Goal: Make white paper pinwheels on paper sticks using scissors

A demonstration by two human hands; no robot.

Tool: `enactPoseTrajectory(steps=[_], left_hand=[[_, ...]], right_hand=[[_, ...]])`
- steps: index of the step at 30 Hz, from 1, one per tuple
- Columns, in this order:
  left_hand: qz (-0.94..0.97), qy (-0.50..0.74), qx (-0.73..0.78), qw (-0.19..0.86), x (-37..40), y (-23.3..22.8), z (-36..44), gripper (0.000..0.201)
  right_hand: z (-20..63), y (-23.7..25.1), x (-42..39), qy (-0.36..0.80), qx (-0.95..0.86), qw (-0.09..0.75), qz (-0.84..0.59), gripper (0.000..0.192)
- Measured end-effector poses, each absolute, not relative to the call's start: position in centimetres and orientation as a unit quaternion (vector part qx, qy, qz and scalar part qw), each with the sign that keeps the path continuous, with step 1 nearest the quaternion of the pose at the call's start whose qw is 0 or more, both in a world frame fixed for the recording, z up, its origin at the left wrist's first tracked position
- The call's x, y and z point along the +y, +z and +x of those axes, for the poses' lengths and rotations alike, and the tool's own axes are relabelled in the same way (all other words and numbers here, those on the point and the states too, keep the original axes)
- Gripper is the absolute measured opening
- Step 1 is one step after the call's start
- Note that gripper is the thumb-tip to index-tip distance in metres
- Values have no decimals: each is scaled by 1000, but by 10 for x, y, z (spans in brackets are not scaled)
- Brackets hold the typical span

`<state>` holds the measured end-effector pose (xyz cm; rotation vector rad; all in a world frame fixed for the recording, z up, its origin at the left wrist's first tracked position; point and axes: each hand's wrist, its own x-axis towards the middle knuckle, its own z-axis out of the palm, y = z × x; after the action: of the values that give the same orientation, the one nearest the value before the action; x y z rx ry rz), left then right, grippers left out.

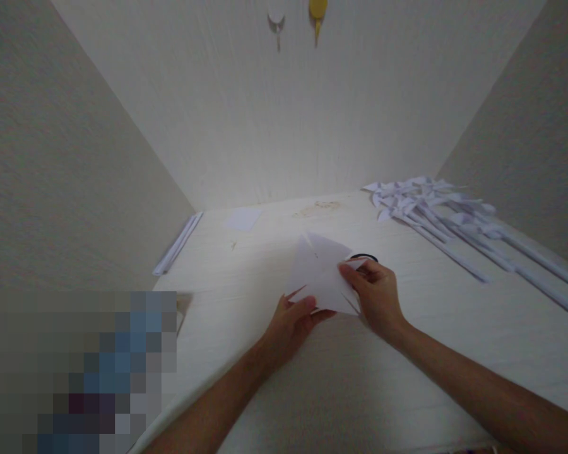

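Note:
A square sheet of white paper (318, 271) with slits cut in from its corners is held up over the white table. My left hand (293, 321) pinches its near left edge, thumb on top and fingers below. At the right edge, my right hand (377, 291) grips the paper between thumb and fingers, near a corner that seems lifted. Just beyond the right knuckles shows a black loop (364, 256), like a scissors handle; the rest of it is hidden, and whether the hand touches it I cannot tell.
Several white paper pinwheels on rolled paper sticks (421, 208) lie piled at the back right. Rolled paper sticks (178, 244) rest along the left edge. A flat paper piece (243, 219) lies near the back wall. Walls enclose the table (246, 271); a blurred-out patch covers the lower left.

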<state>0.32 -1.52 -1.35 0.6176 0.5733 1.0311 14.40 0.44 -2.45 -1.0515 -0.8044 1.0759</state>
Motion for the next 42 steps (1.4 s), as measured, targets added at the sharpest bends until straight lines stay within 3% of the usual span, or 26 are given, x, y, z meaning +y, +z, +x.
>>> enactPoseTrajectory(steps=[4,9,16,18,23,29,42], left_hand=[[354,478,345,726,-21,-18,13,26],[407,457,502,611,-26,-12,16,28],[387,497,611,480,-20,-4,12,24],[357,526,610,474,-16,-7,9,20],[337,563,583,480,-9,-12,4,17],[381,537,594,462,-14,-8,5,24],[395,514,607,459,-16,-6,6,23]], right_hand=[[140,-18,-2,459,-366,657,-473,11],[135,-13,-6,504,-398,598,-480,12],[139,-24,-1,668,-339,554,-363,20],[140,-25,-1,696,-351,526,-342,15],[143,-25,-6,623,-464,521,-354,38],[143,-27,-4,524,-552,520,-386,12],[141,-20,-4,546,-525,509,-409,8]])
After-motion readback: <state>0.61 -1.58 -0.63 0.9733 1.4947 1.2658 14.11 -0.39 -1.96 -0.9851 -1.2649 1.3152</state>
